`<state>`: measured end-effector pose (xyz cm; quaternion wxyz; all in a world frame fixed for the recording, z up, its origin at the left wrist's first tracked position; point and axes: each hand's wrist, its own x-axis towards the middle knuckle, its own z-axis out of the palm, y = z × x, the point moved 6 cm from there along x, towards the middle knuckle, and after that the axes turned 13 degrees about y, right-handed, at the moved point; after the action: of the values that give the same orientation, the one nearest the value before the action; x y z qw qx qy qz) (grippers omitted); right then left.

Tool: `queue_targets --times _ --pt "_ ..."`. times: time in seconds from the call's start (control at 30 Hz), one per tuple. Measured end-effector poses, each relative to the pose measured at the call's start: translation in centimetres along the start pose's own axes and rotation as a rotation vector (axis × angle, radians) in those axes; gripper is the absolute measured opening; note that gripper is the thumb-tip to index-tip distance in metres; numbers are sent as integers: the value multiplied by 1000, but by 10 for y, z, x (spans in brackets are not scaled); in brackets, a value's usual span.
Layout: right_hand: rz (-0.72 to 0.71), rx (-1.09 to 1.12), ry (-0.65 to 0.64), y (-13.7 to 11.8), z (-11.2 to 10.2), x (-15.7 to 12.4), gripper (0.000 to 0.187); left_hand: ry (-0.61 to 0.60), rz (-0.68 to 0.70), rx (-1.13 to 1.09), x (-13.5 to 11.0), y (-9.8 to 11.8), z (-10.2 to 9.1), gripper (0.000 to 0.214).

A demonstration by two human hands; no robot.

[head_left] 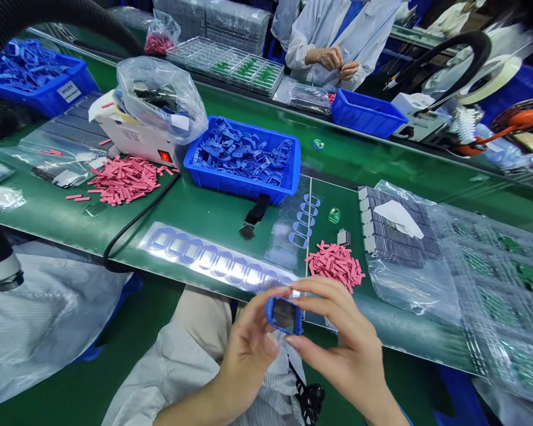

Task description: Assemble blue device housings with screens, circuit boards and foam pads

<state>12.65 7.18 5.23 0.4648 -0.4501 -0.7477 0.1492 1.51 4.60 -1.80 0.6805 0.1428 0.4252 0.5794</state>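
Along the green tabletop (155,207), just below a pile of pink strips (336,266), the left hand (246,355) and right hand (342,343) hold a blue rubber frame (284,315) pinched between their fingers (320,289).

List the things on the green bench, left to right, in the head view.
pile of pink strips → blue plastic bin of blue frames → second pile of pink strips → clear bag of dark grey parts → clear trays of green circuit boards
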Motion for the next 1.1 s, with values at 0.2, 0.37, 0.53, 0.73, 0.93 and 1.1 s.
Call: queue_targets --times 0.2,0.37,0.53,0.73,0.93,1.1 --pt "29 110 -100 -2 24 7 33 158 105 38 8 2 -35 32" --pt "75 -141 -91 36 40 28 20 324 30 -20 14 12 -54 37" --pt "97 -447 -130 82 62 51 16 341 -38 -39 15 15 -58 39" --pt "114 -552 -184 121 41 56 40 340 -70 -45 17 14 -65 36" --pt "75 -501 -316 111 24 25 54 311 -109 -54 20 9 -67 34" --pt "32 -552 -481 94 36 -2 61 307 -143 -24 24 4 -69 34"
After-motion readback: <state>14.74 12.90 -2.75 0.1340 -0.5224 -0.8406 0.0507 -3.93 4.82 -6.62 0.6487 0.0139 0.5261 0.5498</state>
